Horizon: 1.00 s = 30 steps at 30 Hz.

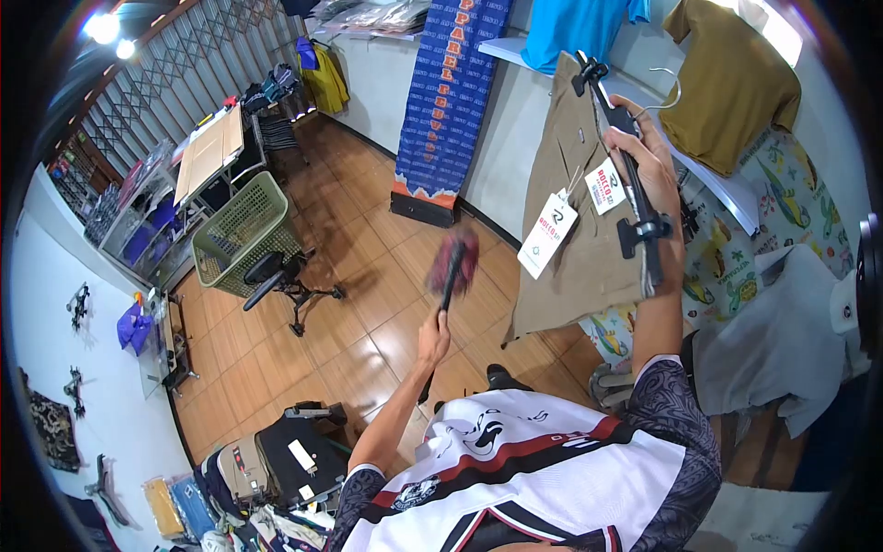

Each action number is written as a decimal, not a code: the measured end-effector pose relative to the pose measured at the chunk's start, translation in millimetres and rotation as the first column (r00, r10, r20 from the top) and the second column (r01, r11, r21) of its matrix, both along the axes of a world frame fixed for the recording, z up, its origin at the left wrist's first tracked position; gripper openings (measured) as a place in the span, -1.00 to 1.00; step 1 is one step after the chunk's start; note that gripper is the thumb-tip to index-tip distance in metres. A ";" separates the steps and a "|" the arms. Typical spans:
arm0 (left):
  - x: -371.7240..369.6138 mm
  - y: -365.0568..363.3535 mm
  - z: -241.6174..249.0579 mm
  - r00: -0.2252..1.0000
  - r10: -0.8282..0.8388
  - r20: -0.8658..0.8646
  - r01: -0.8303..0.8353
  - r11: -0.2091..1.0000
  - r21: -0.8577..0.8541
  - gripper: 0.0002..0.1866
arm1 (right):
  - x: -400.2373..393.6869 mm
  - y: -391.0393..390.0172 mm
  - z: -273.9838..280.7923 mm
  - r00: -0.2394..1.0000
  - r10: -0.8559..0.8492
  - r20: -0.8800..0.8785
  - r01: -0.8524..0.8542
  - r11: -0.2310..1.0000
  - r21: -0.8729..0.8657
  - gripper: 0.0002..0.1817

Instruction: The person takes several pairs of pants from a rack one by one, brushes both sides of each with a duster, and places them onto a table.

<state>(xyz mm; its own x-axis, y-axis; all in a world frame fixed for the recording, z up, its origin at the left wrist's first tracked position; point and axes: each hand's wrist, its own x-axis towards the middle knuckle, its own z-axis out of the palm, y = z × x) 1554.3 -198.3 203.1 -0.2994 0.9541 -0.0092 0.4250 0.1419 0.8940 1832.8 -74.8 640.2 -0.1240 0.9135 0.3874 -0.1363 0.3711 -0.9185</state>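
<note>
My right hand [647,152] is closed round a black clip hanger [628,175] with a metal hook, held up at the right. From its clips hangs a pair of khaki trousers [561,244], carrying two white paper tags [549,235] with red print. Lower and to the left, my left hand [434,338] grips the black handle of a duster [452,267]. The duster's dark red head is blurred and stands apart from the trousers, over the tiled floor.
A green plastic basket [241,230] stands beside a black wheeled stool [290,276]. A blue printed banner [446,110] leans at the wall. Shirts such as a brown T-shirt [727,83] hang at right. Folded clothes [267,469] lie at lower left.
</note>
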 end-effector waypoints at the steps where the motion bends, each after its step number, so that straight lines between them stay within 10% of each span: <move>1: 5.6 -5.1 43.6 0.996 0.026 0.086 -0.033 0.996 0.081 -0.60 | 2.2 7.6 -8.0 1.000 -0.006 0.028 0.006 1.000 0.015 -0.46; 6: 45.0 -36.4 104.7 0.977 -0.108 0.182 0.057 0.963 0.263 -0.60 | -14.7 17.8 -20.0 0.996 -0.045 0.078 0.045 0.999 0.005 -0.41; 10: 35.5 -44.4 0.7 0.845 -0.409 -0.344 0.380 0.913 -0.150 -0.60 | -22.8 7.4 -9.8 0.997 -0.021 0.074 0.022 1.000 -0.002 -0.41; 14: -5.8 -31.4 -56.0 0.899 -0.310 -0.309 0.256 0.945 -0.204 -0.59 | -15.9 -0.2 2.9 0.994 0.101 -0.029 -0.102 0.995 -0.013 -0.44; 21: 38.5 8.0 117.8 0.971 0.088 0.220 -0.150 0.947 0.283 -0.63 | 1.1 10.8 4.2 0.807 0.586 -0.080 -0.577 0.809 0.109 -0.37; 25: 61.4 -8.4 64.4 0.987 -0.149 -0.051 0.158 0.956 0.248 -0.64 | -8.4 3.7 10.5 0.887 0.457 0.063 -0.457 0.855 0.246 -0.37; 30: -1.8 -40.2 -85.3 0.893 -0.361 -0.270 0.278 0.913 -0.299 -0.58 | -4.0 16.7 14.3 0.964 0.164 0.208 -0.232 0.902 0.365 -0.37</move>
<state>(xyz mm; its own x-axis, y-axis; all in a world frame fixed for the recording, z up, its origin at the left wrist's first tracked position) 1552.4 -238.5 117.8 -0.0048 0.9771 -0.2127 0.7358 0.1475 0.6610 1828.8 -58.1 654.5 -0.3812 0.6484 0.6590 -0.1006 0.6795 -0.7268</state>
